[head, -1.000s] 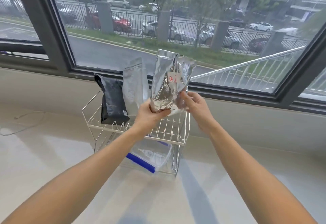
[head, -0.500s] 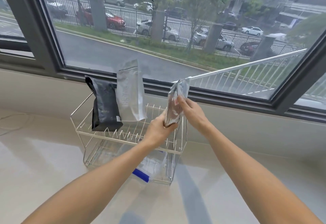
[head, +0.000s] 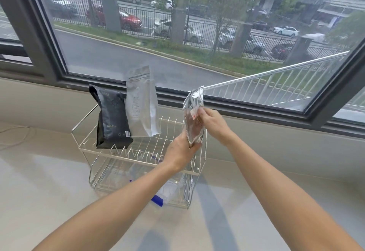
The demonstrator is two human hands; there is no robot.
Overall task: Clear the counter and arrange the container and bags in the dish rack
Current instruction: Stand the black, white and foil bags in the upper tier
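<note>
1. A wire dish rack (head: 102,150) with two levels stands on a pale counter (head: 39,191) under a large window (head: 177,33).
2. A black bag (head: 112,120) stands upright at the left end of the rack's upper level.
3. A matte silver bag (head: 141,102) stands upright just beside the black one, on its right and a little behind it.
4. A clear container (head: 169,191) with a blue clip lies on the lower level, partly hidden by the left forearm.
5. A shiny foil bag (head: 193,118) is held upright and edge-on over the right end of the upper level; whether its bottom touches the wires cannot be told.
6. The left hand (head: 178,153) is clenched around the bottom of the foil bag.
7. The right hand (head: 212,121) pinches the foil bag's middle from the right side, fingers closed on it near a small white and red label.
8. A thin cable (head: 17,134) lies on the counter at the far left, well apart from the rack.
</note>
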